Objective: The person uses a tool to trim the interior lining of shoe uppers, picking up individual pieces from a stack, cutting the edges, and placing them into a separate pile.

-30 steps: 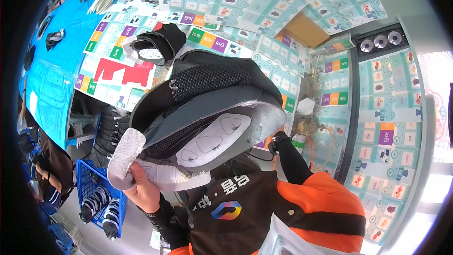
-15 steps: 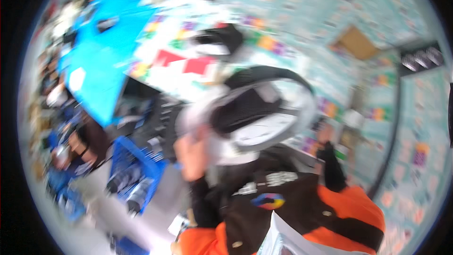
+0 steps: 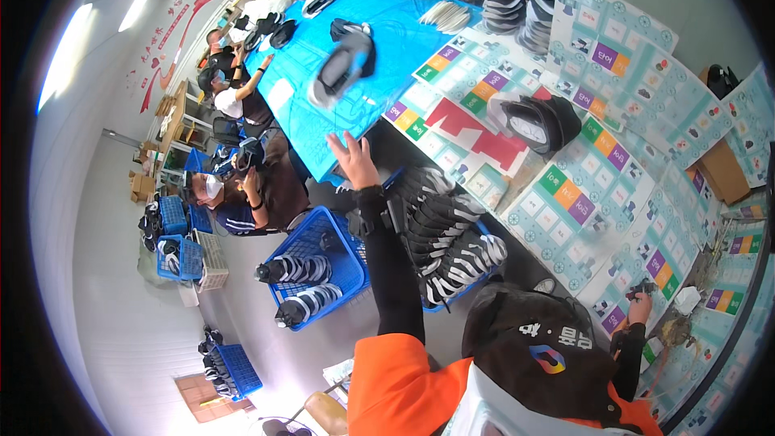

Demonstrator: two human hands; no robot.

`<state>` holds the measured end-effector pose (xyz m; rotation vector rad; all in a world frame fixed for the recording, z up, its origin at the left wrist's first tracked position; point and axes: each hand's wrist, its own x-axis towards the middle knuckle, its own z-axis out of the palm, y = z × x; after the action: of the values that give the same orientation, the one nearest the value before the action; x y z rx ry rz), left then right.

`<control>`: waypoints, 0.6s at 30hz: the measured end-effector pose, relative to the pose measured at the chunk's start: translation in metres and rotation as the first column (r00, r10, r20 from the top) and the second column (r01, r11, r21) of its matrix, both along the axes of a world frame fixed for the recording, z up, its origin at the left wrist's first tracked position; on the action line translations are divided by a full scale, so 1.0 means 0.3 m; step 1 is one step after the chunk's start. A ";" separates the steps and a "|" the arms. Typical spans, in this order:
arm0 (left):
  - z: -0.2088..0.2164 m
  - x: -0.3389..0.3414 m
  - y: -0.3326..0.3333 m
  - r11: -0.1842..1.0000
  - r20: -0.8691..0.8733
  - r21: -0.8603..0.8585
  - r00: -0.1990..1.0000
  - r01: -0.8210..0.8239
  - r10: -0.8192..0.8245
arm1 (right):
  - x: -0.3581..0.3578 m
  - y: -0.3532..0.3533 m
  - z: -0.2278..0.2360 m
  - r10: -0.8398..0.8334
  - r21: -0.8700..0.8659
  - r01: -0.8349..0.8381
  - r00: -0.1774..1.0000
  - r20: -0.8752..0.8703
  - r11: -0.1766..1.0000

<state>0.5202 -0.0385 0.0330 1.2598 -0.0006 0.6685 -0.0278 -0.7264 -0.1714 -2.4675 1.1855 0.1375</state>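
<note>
Beyond my left hand (image 3: 355, 160), a motion-blurred black-and-grey cap (image 3: 345, 64) is over the blue-covered table, clear of my fingers. My left arm is stretched out, the hand open with fingers spread near the table's edge. My right hand (image 3: 640, 308) is low at the right, over the patterned worktop (image 3: 557, 230). Its fingers are closed on a small dark object (image 3: 643, 287), whose kind I cannot make out. Between the two hands, farther back on the worktop, sits another black cap (image 3: 547, 123) with a pale, shiny part facing left.
Blue baskets (image 3: 361, 270) with stacked black-and-white pieces (image 3: 452, 234) stand below my left arm. Cap stacks (image 3: 504, 0) rise at the worktop's back. Co-workers sit left of the blue table (image 3: 363, 117) and at its far end. A cardboard piece (image 3: 717, 171) leans at the right.
The cap has left my left hand and is now over the blue table. That hand has opened and reached forward. The view has swung left, showing more of the room.
</note>
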 end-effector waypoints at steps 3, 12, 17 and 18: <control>-0.187 0.118 -0.046 0.844 -0.091 0.535 0.992 -0.023 0.085 | 0.036 0.062 0.046 -0.028 -0.003 0.029 0.998 0.057 1.000; -0.828 -0.020 -0.760 0.195 -0.627 0.723 0.748 0.663 -0.216 | -0.233 0.166 0.032 -0.082 -0.052 0.087 0.993 0.088 0.995; -0.565 0.250 -1.012 0.189 -0.461 0.844 0.860 0.501 -0.221 | -0.216 0.364 0.241 -0.148 -0.023 0.151 0.983 0.111 0.988; -0.510 0.282 -1.005 0.251 -0.284 0.906 0.929 0.340 -0.236 | -0.216 0.374 0.248 -0.108 -0.099 0.124 0.983 0.147 0.987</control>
<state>0.6049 -0.3400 -0.1199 2.4016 -0.6610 0.2057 -0.0927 -0.6140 -0.0972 -2.4446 1.3015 -0.1355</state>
